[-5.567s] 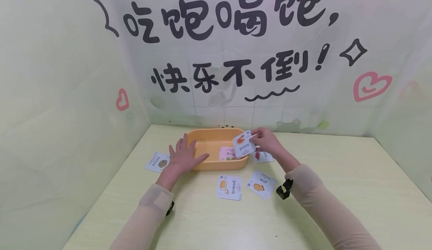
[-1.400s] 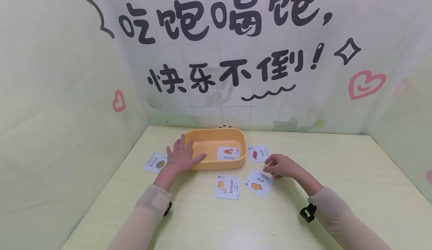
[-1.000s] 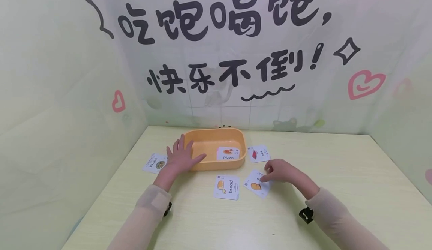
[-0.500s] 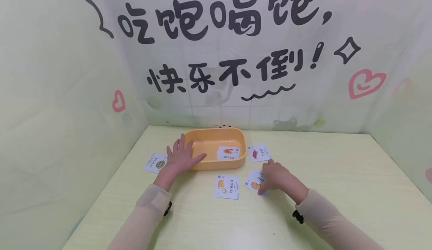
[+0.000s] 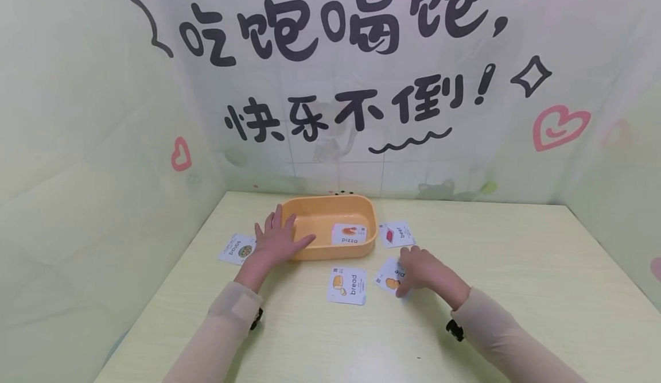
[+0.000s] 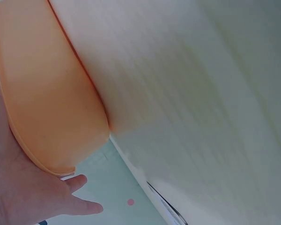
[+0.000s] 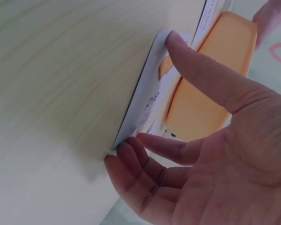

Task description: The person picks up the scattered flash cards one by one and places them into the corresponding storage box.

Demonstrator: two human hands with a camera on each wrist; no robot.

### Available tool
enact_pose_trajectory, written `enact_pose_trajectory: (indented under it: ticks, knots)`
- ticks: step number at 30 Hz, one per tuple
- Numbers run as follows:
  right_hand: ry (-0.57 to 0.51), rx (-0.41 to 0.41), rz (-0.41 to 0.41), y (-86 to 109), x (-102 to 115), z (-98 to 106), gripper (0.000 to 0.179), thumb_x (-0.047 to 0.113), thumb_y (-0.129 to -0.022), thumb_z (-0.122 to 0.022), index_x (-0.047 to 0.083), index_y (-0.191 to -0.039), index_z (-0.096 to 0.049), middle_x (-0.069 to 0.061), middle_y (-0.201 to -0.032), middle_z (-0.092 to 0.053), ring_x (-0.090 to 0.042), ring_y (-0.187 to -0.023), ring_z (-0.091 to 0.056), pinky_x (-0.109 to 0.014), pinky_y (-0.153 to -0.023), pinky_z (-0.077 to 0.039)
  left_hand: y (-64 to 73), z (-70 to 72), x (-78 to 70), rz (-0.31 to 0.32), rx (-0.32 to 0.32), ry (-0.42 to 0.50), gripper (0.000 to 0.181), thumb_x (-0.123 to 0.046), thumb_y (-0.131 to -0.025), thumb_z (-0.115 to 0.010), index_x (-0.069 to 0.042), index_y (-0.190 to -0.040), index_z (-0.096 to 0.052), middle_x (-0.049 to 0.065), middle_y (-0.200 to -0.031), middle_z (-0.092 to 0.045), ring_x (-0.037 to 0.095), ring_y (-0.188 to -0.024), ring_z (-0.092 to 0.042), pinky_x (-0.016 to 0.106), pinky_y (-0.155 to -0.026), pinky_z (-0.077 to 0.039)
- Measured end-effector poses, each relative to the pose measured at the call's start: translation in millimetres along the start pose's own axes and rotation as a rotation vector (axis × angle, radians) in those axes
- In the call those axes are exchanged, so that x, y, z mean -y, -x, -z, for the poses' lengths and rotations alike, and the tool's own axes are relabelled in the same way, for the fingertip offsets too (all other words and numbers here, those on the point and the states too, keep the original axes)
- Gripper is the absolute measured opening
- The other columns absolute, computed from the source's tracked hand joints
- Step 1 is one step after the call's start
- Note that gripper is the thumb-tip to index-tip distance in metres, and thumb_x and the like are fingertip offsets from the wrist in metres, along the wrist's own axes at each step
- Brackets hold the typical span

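In the head view my left hand (image 5: 276,244) lies with spread fingers against the left end of an orange plastic tray (image 5: 315,252). The left wrist view shows this palm along the tray's rim. My right hand (image 5: 423,271) grips a flash card labelled "pie" (image 5: 388,280) by opposite edges. In the right wrist view the thumb sits at one corner of the pie card (image 7: 150,89), and the curled fingers are at its far end. A "pizza" card (image 5: 349,233) lies inside the tray, on a pink-edged card that is mostly hidden.
A "bread" card (image 5: 347,285) lies in front of the tray. The "beef" card (image 5: 397,235) is just right of the tray. A "salad" card (image 5: 237,249) is at the left, partly behind the left hand. A printed wall sheet (image 5: 335,167) stands at the table's back edge.
The pizza card went from my right hand into the tray. The right hand then moved over the pie card and took its edges; that card has shifted slightly. My left hand stayed on the tray.
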State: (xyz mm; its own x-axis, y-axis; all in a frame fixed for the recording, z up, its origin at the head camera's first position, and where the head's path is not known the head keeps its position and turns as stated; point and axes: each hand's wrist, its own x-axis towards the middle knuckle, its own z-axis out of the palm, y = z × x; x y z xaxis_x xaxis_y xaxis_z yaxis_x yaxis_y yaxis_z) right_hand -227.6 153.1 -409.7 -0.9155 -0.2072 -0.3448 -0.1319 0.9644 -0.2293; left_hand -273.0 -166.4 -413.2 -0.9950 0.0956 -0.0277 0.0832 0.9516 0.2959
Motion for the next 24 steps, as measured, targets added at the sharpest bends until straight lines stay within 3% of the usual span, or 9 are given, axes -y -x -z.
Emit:
enact_pose_trajectory:
  ticks: [15, 20, 24]
  knots:
    - [-0.047, 0.058, 0.019, -7.5, -6.7, 2.1, 0.088, 0.033, -0.065, -0.093, 0.003, -0.134, -0.046, -0.016, -0.109, -0.056, -0.029, -0.097, -0.049, -0.048, -0.088, -0.048, 0.6, 0.0, 0.8, -0.001, 0.004, -0.003, 0.092, -0.069, -0.090, -0.049, -0.007, -0.157, -0.030, 0.023, -0.167, 0.001, 0.049, -0.152, -0.008, 0.076, -0.115, -0.003]
    - [-0.110, 0.079, 0.005, -11.0, -11.1, 0.1, 0.094, 0.032, -0.066, -0.092, 0.005, -0.139, -0.040, -0.017, -0.116, -0.054, -0.028, -0.098, -0.051, -0.050, -0.092, -0.049, 0.5, 0.5, 0.4, 0.000, 0.003, -0.004, 0.092, -0.069, -0.090, -0.049, -0.008, -0.157, -0.030, 0.023, -0.167, 0.001, 0.049, -0.152, -0.008, 0.076, -0.115, -0.003]
    - [-0.153, 0.074, 0.018, -10.9, -14.2, 0.6, 0.086, 0.029, -0.068, -0.091, 0.006, -0.135, -0.043, -0.018, -0.117, -0.051, -0.028, -0.097, -0.051, -0.048, -0.090, -0.049, 0.0, 0.4, 0.1, 0.000, -0.001, -0.004, 0.093, -0.069, -0.090, -0.049, -0.008, -0.157, -0.030, 0.023, -0.167, 0.001, 0.049, -0.152, -0.008, 0.076, -0.115, -0.004]
